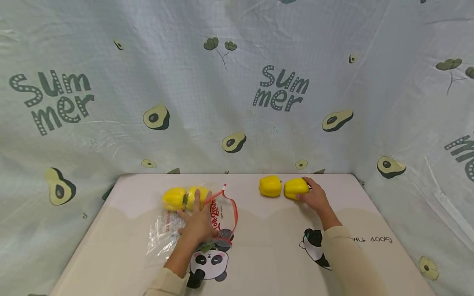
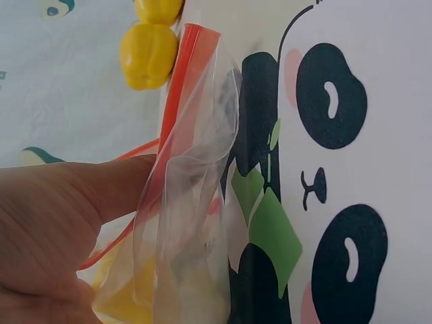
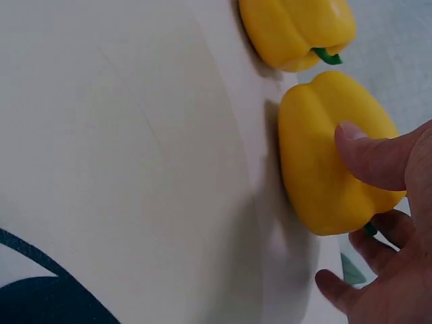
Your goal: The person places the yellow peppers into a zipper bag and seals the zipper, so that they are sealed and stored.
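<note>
A clear zip bag (image 1: 159,234) with a red-edged mouth lies on the left of the table, two yellow bell peppers (image 1: 174,199) in it. Over it spreads my left hand (image 1: 198,224), fingers apart and reaching to the nearer pepper. In the left wrist view, the thumb (image 2: 128,182) extends behind the clear plastic at the bag's red strip (image 2: 179,101). To the right, my right hand (image 1: 314,197) grips another yellow bell pepper (image 3: 324,155), thumb on its side; some fingers are hidden behind it. A further yellow bell pepper (image 1: 270,186) stands just left of that one.
The table (image 1: 266,255) carries printed pandas (image 1: 209,263) and lettering. Its far edge meets a hanging grey curtain (image 1: 200,82) with avocado prints. The peppers on the right stand near that edge.
</note>
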The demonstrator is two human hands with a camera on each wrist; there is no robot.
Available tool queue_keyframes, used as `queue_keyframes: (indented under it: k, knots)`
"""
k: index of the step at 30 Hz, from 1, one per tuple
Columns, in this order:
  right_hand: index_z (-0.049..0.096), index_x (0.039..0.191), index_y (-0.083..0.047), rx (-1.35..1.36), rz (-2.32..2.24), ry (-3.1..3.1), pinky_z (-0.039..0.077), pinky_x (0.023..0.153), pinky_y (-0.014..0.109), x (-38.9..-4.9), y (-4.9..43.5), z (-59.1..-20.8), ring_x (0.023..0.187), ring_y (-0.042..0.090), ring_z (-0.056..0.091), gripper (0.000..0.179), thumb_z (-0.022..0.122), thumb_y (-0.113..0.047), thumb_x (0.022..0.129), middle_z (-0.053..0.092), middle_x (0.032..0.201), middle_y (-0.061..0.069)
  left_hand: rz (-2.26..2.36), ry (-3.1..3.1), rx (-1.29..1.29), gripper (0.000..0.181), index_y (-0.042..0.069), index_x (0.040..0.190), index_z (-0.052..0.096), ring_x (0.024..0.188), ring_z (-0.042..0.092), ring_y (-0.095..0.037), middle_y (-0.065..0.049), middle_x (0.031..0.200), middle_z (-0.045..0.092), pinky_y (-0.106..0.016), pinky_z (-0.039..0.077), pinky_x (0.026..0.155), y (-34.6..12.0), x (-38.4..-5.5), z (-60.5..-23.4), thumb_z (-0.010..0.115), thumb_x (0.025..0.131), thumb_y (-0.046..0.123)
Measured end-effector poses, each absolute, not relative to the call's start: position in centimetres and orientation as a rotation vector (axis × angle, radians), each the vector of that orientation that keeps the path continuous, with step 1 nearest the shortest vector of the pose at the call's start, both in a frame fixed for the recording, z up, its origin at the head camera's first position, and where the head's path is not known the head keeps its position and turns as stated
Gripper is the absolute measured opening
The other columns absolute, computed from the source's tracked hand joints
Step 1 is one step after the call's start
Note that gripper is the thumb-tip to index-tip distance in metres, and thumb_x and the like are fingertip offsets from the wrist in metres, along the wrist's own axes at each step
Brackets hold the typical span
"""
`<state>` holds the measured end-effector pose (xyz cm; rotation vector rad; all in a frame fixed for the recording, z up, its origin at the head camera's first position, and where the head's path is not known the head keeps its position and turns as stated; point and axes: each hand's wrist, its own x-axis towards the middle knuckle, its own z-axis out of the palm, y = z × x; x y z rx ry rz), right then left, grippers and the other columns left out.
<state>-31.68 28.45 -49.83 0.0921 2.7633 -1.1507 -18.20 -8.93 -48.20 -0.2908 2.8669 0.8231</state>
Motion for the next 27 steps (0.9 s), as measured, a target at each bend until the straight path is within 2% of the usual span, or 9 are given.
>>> queue_keyframes:
  k: [9, 27]
  knots:
    - [0.035, 0.159, 0.002, 0.178, -1.347, 2.786, 0.034, 0.126, 0.058, -30.2, 29.1, -50.5, 0.143, 0.046, 0.045, 0.077, 0.076, -0.01, 0.094, 0.042, 0.16, 0.03, 0.794, 2.856, -0.272, 0.127, 0.027, 0.169, 0.014, 0.14, -0.004, -0.083, -0.014, 0.176, -0.017, -0.096, 0.025, 0.088, -8.8, -18.4, -48.2, 0.096, 0.071, 0.02]
    - [0.049, 0.151, 0.003, -0.004, -1.341, 2.792, 0.042, 0.12, 0.059, -28.2, 29.5, -50.3, 0.136, 0.045, 0.055, 0.071, 0.082, -0.008, 0.089, 0.054, 0.153, 0.027, 0.844, 2.879, -0.22, 0.125, 0.024, 0.168, 0.017, 0.141, -0.006, -0.082, -0.016, 0.176, -0.014, -0.097, 0.023, 0.087, -9.2, -18.1, -48.3, 0.096, 0.072, 0.022]
